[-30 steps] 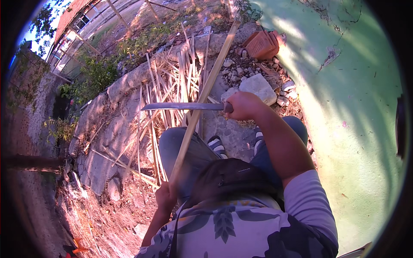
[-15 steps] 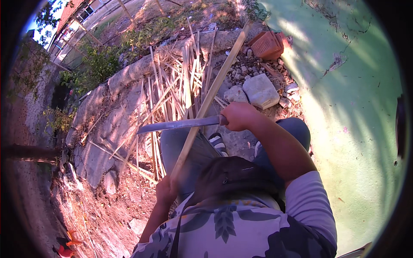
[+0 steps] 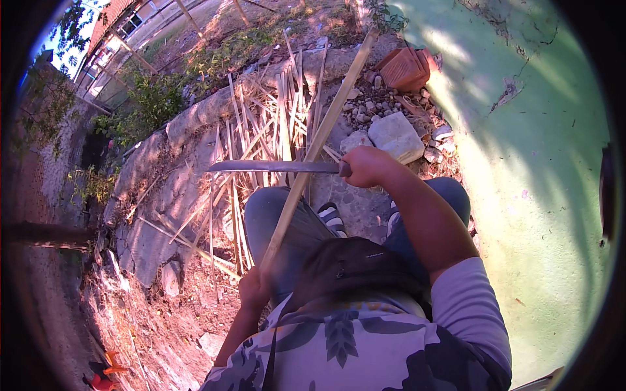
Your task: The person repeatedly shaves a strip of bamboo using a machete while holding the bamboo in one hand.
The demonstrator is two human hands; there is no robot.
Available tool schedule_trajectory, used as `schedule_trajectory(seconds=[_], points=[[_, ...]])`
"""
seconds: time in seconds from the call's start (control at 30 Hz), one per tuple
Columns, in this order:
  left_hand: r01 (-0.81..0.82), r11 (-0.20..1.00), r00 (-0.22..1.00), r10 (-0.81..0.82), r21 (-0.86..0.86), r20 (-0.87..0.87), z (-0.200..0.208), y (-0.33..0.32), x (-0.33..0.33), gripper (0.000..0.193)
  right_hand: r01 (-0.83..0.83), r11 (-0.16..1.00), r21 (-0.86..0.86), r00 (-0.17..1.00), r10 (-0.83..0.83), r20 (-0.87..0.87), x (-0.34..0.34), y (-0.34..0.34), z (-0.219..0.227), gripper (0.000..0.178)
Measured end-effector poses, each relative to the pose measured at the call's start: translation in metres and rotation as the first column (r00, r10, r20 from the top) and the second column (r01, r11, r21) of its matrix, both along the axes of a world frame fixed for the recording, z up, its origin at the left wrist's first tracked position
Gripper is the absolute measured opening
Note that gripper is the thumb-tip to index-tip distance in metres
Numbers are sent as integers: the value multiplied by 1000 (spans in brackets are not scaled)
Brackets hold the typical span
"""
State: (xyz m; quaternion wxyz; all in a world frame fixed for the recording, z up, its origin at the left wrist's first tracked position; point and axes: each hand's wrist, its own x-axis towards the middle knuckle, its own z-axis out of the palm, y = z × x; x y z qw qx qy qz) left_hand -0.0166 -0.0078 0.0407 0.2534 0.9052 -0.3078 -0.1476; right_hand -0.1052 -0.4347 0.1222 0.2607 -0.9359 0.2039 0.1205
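My right hand is closed round the dark handle of a machete. Its long grey blade points left and lies across a long, pale bamboo strip. Near my left thigh, my left hand grips the lower end of this strip, which slants up and away to the right. Past the blade, many split bamboo strips lie in a loose heap on the ground. Whether the blade's edge cuts into the strip I cannot tell.
A pale stone block and orange roof tiles lie at the far right among rubble. The green wall rises along my right side. Left of the heap runs a rough concrete ledge. A dark bag rests on my lap.
The machete has moved a little farther up the bamboo strip, away from me, and its blade lies more level. My right hand moved with it; my left hand keeps its grip.
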Motion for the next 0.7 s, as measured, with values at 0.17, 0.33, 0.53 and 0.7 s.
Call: schedule_trajectory(seconds=[0.17,0.33,0.53,0.7], points=[[9,1000,1000,-9,-24,13,-4,-1,0,42,-33,997,68,999,30,39,-5,-5,-8,27],[36,999,999,-35,-28,37,-2,-1,1,42,-55,997,49,995,50,91,-4,-6,-9,25],[35,999,999,-34,-26,36,-1,-2,0,43,-56,998,24,998,55,32,-3,-7,-9,26],[39,999,998,-37,-31,57,-4,-1,2,43,-57,998,9,998,57,30,-1,-9,-8,27]])
